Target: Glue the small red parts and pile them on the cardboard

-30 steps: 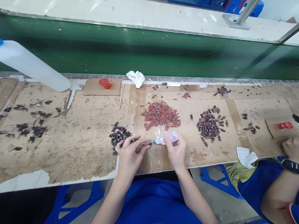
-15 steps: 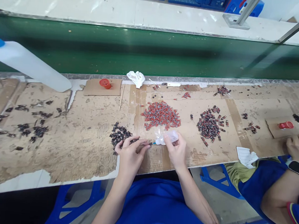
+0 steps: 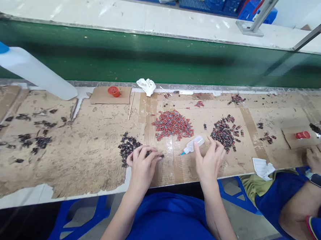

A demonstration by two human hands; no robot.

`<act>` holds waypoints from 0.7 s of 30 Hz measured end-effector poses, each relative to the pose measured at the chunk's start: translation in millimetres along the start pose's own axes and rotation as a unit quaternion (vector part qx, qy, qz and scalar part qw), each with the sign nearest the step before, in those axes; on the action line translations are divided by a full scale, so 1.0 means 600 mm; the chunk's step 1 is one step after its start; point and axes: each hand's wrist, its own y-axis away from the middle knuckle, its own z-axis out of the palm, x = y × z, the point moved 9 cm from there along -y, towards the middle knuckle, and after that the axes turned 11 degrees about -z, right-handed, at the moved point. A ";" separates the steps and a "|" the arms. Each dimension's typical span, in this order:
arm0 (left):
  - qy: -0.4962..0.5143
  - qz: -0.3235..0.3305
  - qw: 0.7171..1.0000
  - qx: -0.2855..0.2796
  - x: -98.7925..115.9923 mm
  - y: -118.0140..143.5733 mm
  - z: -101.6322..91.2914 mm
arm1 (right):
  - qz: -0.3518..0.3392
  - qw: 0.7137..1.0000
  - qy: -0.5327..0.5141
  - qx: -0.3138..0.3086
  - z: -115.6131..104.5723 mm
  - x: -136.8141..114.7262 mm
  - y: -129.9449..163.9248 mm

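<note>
Between the fingertips of my left hand (image 3: 143,161) is a small black part (image 3: 162,156), its tip poking out to the right. That hand rests at the edge of a heap of black parts (image 3: 128,145). My right hand (image 3: 209,160) has its fingers apart and holds nothing. Just left of it, a small clear squeeze bottle (image 3: 193,145) with a blue needle tip lies tilted on the cardboard. Beyond the bottle is a pile of red and silver parts (image 3: 173,124). A pile of dark and red parts (image 3: 224,133) lies by my right fingertips.
A large white bottle (image 3: 35,70) leans in at the left. Near the back edge are a red cup (image 3: 113,91), a crumpled white tissue (image 3: 146,86) and a thin stick (image 3: 131,105). At the right, a co-worker's hand (image 3: 320,158) is beside another red cup (image 3: 302,135).
My right hand has let go of the squeeze bottle and shifted right, fingers spreading. The bottle has come away from the part in my left hand, which stays in place.
</note>
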 end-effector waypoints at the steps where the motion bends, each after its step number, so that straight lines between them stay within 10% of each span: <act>1: 0.001 0.003 1.000 0.003 0.000 0.001 -0.001 | -0.041 0.999 0.027 0.016 -0.003 -0.020 -0.004; 11: 0.050 -0.007 0.995 0.086 -0.022 0.005 -0.054 | -0.218 0.962 -0.013 -0.164 0.168 -0.169 -0.005; 21: 0.127 -0.057 0.989 0.051 -0.030 -0.011 -0.036 | -0.269 0.942 -0.172 -0.107 0.163 -0.166 -0.029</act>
